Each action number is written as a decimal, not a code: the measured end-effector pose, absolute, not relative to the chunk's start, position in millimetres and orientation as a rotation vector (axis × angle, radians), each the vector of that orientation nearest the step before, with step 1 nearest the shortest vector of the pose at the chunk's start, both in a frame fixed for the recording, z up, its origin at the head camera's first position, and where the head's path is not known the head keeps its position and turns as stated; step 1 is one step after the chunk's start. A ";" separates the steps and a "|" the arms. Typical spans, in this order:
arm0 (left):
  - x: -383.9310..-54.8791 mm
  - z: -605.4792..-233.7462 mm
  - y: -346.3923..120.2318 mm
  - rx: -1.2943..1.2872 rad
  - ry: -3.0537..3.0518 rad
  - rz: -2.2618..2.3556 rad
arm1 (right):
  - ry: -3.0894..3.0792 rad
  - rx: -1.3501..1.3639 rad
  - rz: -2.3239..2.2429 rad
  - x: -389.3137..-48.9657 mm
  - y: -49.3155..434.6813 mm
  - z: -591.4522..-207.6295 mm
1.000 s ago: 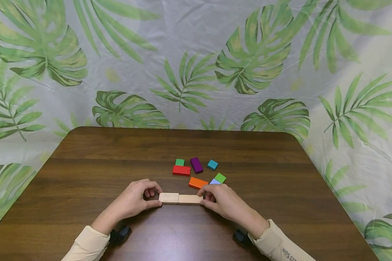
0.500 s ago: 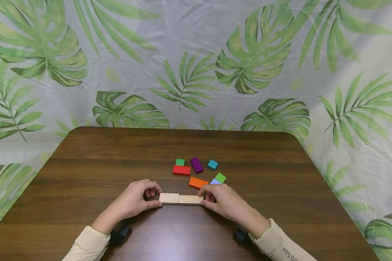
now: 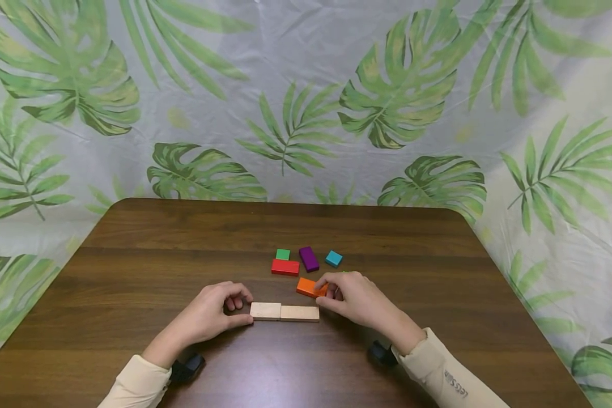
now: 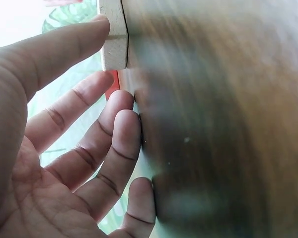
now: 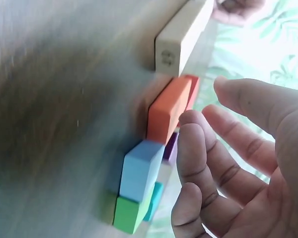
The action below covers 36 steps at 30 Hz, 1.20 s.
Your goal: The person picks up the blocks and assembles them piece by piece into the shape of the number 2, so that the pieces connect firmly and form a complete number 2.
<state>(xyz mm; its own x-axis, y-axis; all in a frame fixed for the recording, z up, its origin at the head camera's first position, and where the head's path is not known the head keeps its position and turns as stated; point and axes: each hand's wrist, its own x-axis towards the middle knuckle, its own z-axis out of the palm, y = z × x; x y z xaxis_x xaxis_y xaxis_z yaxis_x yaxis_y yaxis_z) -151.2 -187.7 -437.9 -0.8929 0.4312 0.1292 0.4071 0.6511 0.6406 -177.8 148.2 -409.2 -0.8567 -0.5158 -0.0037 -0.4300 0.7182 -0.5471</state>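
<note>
Two plain wooden blocks lie end to end on the table: a left wooden block [image 3: 265,311] and a right wooden block [image 3: 300,313]. My left hand [image 3: 215,309] pinches the outer end of the left one, thumb on the near side and forefinger at the far corner. In the left wrist view the thumb lies against that wooden block [image 4: 115,49]. My right hand [image 3: 359,300] hovers with loosely bent fingers over the right part of an orange block [image 3: 307,286], holding nothing. The right wrist view shows the orange block [image 5: 164,111] beside its fingertips.
Beyond the hands lie a red block [image 3: 285,267], a green block [image 3: 283,254], a purple block [image 3: 309,259] and a teal block [image 3: 334,259]. A light blue block [image 5: 140,166] and a light green block [image 5: 129,213] are mostly hidden behind the right hand in the head view.
My right hand has let go of the right wooden block's end and moved away from me, over the orange block. The left hand and both wooden blocks stay in place.
</note>
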 end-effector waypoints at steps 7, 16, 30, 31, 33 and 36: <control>-150.6 -439.1 -188.8 0.698 2.798 1.123 | 2.788 -0.716 -0.761 -192.9 149.3 -411.8; -151.4 -440.2 -188.6 0.686 2.795 1.130 | 2.827 -0.681 -0.669 -200.4 143.2 -414.0; -151.7 -441.4 -188.9 0.682 2.796 1.142 | 2.844 -0.670 -0.658 -210.7 129.1 -417.1; -151.7 -441.4 -188.8 0.683 2.796 1.142 | 2.845 -0.671 -0.657 -211.4 128.4 -417.2; -151.7 -441.5 -188.7 0.682 2.794 1.142 | 2.847 -0.675 -0.655 -212.7 126.9 -417.4; -151.7 -441.9 -188.6 0.679 2.794 1.144 | 2.854 -0.689 -0.646 -214.2 124.4 -417.2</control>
